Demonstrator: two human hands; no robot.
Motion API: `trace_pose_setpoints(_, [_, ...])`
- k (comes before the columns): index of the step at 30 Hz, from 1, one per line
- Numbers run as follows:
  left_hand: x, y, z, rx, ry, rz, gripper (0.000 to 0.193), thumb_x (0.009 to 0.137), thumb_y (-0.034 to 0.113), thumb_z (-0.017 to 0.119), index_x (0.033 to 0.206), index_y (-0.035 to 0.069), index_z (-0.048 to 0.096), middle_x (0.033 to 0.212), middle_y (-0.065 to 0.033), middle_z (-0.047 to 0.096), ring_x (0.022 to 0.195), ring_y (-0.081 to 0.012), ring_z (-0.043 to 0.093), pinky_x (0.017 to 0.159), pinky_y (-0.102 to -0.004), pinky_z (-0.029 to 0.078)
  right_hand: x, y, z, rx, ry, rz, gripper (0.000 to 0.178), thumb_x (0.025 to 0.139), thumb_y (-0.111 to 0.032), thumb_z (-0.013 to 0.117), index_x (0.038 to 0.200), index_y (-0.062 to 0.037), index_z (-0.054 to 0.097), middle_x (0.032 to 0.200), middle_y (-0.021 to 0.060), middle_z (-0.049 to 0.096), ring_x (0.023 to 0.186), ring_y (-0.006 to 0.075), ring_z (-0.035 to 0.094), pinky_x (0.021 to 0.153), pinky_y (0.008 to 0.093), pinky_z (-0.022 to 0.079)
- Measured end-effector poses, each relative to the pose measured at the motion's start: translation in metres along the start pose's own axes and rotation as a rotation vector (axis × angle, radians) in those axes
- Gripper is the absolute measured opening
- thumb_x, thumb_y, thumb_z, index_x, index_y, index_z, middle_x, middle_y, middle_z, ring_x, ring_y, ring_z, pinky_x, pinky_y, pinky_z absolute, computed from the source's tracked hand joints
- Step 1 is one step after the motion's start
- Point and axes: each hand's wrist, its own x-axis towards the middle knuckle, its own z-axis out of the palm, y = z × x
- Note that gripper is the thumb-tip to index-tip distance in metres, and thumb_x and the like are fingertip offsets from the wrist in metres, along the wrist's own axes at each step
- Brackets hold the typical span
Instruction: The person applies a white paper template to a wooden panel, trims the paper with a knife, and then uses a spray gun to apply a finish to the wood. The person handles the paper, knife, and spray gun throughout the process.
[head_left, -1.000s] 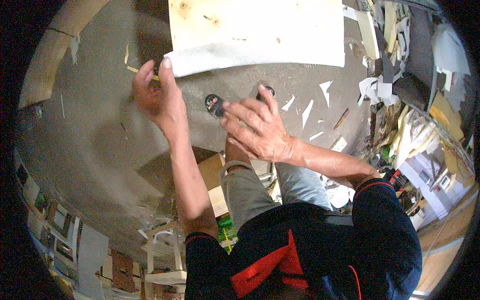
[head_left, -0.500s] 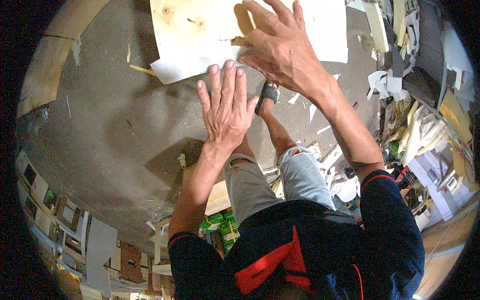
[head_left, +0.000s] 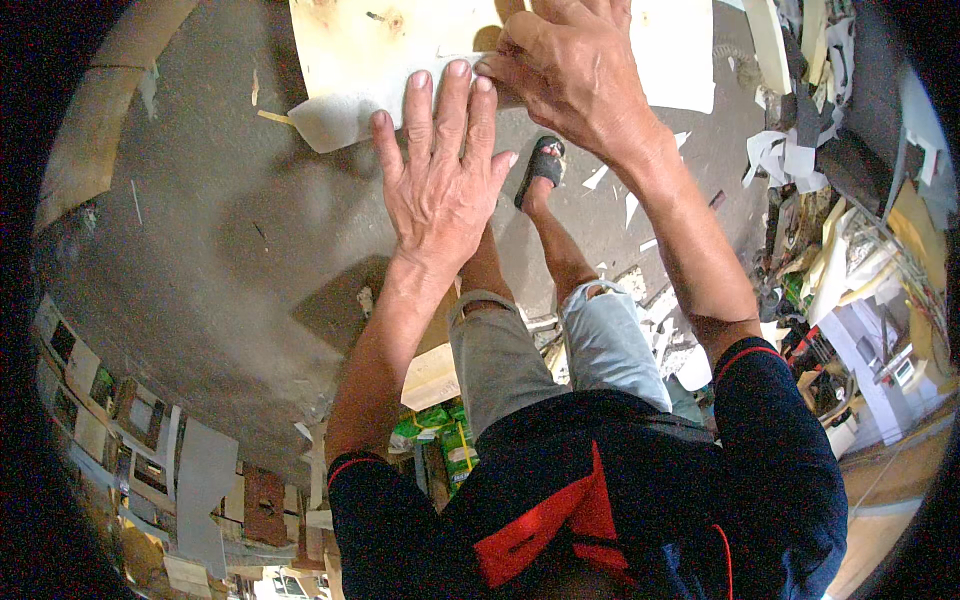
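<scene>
A pale wooden board (head_left: 345, 45) with knots lies at the top of the view, cut off by the frame. Along its near edge runs a white sheet (head_left: 345, 118), whose left corner sticks out past the board. My left hand (head_left: 440, 185) is stretched flat, fingers apart, with its fingertips on the white sheet. Just right of it, my right hand (head_left: 580, 85) lies over the board's near edge. Its thumb touches the sheet beside my left fingertips and its index finger is bent; the other fingertips reach past the top of the frame.
Scraps of white sheet (head_left: 780, 160) and other offcuts pile up on the right. My sandalled foot (head_left: 542, 170) stands on the grey floor (head_left: 220, 200) below the board. Cut panels (head_left: 205, 490) lean at the lower left. Green packages (head_left: 440, 435) sit beside my leg.
Both hands have moved slightly up, my left hand also a little left. My right index finger has bent in from a spread pose. The board sits slightly higher in view.
</scene>
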Motion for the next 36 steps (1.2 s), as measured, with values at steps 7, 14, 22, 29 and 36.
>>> trace_pose_setpoints(7, [0.004,0.004,-0.015,-0.068,-0.08,-0.035,0.079,0.078,0.037,0.08,0.146,0.011,0.047,0.159,-0.0099,0.035,0.146,-0.0381,0.03,0.112,-0.0659,0.028,-0.067,-0.01,0.0,-0.019,0.202,0.179,0.049,0.079,-0.032,0.079,0.122,-0.0137,0.063,0.145,0.0177,0.045,0.132,0.0444,0.04,0.104,0.0694,0.03])
trace_pose_setpoints(14, [-0.006,0.015,-0.003,-0.128,0.004,0.078,0.087,0.078,0.034,0.081,0.149,0.005,0.041,0.16,-0.0168,0.033,0.148,-0.0411,0.026,0.115,-0.0653,0.023,-0.061,0.019,-0.028,0.061,-0.043,0.14,0.042,0.085,-0.021,0.073,0.124,-0.009,0.06,0.149,0.0252,0.038,0.138,0.0517,0.032,0.105,0.0756,0.027])
trace_pose_setpoints(22, [-0.006,0.04,0.028,-0.111,-0.01,0.148,0.1,0.078,0.038,0.081,0.156,0.005,0.026,0.164,-0.0161,0.022,0.151,-0.0413,0.019,0.116,-0.0658,0.02,-0.034,0.037,-0.035,0.052,-0.136,-0.019,0.027,0.083,-0.022,0.074,0.101,-0.0051,0.063,0.143,0.0232,0.042,0.139,0.0508,0.032,0.103,0.0776,0.028])
trace_pose_setpoints(29, [0.004,0.051,0.033,-0.052,0.031,0.111,0.103,0.077,0.042,0.08,0.156,0.005,0.024,0.164,-0.0165,0.021,0.15,-0.0437,0.018,0.112,-0.0713,0.021,-0.026,0.04,-0.04,0.113,-0.144,-0.034,0.023,0.083,-0.017,0.072,0.098,-0.0038,0.061,0.132,0.0196,0.045,0.136,0.0486,0.036,0.1,0.0791,0.03])
trace_pose_setpoints(36, [0.015,0.056,0.018,-0.02,-0.104,0.026,0.096,0.076,0.04,0.081,0.153,0.01,0.033,0.163,-0.0121,0.024,0.148,-0.0402,0.024,0.111,-0.0698,0.026,-0.027,0.045,-0.026,0.051,-0.129,0.087,0.027,0.082,-0.015,0.073,0.104,-0.0045,0.061,0.135,0.0203,0.045,0.136,0.0485,0.035,0.1,0.077,0.031])
